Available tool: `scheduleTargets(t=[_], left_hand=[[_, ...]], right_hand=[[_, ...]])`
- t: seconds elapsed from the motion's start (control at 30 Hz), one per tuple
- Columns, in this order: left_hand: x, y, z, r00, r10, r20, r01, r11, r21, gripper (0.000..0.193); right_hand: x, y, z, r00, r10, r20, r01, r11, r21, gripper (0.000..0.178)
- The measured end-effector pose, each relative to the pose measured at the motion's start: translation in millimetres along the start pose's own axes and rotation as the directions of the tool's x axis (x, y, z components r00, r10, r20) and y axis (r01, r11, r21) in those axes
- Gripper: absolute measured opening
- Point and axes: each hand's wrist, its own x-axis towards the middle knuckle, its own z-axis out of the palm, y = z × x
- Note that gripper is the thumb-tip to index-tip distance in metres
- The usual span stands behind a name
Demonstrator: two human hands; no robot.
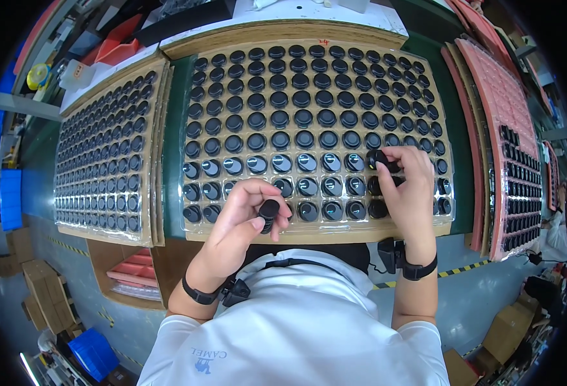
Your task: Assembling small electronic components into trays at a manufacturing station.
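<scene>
In front of me lies a wide clear tray (354, 226) over cardboard, with rows of black round pieces in its pockets. Most pieces in the far rows have matte black tops, while many in the near rows show shiny, glassy faces. My left hand (235, 215), raised over the tray's near edge, is closed around a small stack of black round caps (269, 210). At the right part of the tray, my right hand (409, 186) pinches a black cap (378, 159) with thumb and fingers, at a pocket in the near rows. Whether that cap touches the piece below is hidden.
A second filled tray (148, 193) on stacked cardboard stands at the left. On the right is a stack of pink trays (499, 96), partly filled with black pieces. An open cardboard box (161, 273) with pink trays is below the bench; a wooden strip (277, 32) borders the back.
</scene>
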Motion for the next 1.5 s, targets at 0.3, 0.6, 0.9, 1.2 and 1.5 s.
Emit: scheduleTargets(t=[0.3, 0.6, 0.9, 1.2, 1.5], left_hand=[[1, -1, 6, 0.999, -0.044, 0.013, 0.044, 0.999, -0.026, 0.042], [4, 1, 10, 0.986, -0.097, 0.139, 0.109, 0.99, -0.084, 0.049], [1, 3, 11, 0.961, -0.181, 0.21, 0.19, 0.981, -0.027, 0.05], [0, 1, 3, 0.97, -0.104, 0.218, 0.095, 0.994, 0.052, 0.039], [-4, 3, 1, 0.989, -0.09, 0.114, 0.07, 0.984, 0.166, 0.033]], right_hand=[[-2, 2, 0, 0.998, 0.004, 0.062, 0.003, 0.994, -0.106, 0.024], [-10, -50, -1, 0.926, -0.315, 0.206, 0.134, 0.786, 0.603, 0.022], [-11, -48, 7, 0.909, -0.358, 0.215, 0.106, 0.697, 0.709, 0.022], [-1, 10, -19, 0.994, -0.11, 0.012, 0.111, 0.993, -0.033, 0.023], [-3, -6, -27, 0.975, -0.195, -0.102, 0.207, 0.97, 0.127, 0.023]])
